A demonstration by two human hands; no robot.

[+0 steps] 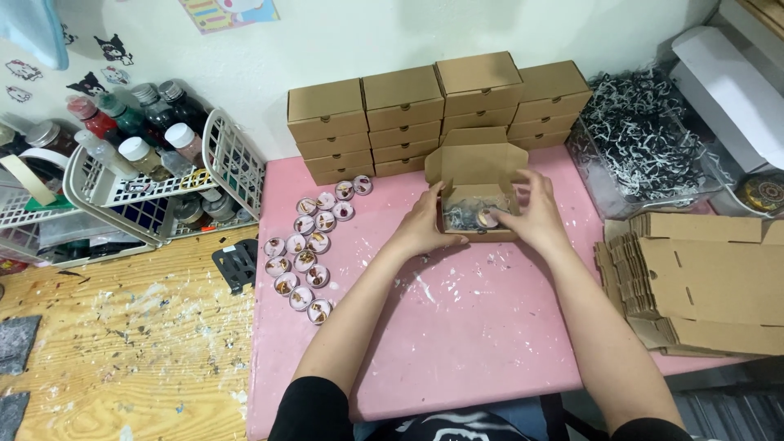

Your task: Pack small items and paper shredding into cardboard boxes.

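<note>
left hand (426,229) | gripping open cardboard box (476,175) side | right hand (532,214) | gripping opposite side | pink table (457,327)

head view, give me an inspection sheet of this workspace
surface: pink tabletop with white paint flecks, beside a paint-spattered wooden board
job's things: open brown cardboard box holding shredded filler and one small round item
clutter: round pink-rimmed tins in rows; stacked closed cardboard boxes; flat unfolded box blanks; tub of black-and-white paper shreds
grippers: left hand on the box's left side, right hand on its right side
cables: nothing seen
surroundings: white plastic basket of bottles; white wall with stickers
</note>
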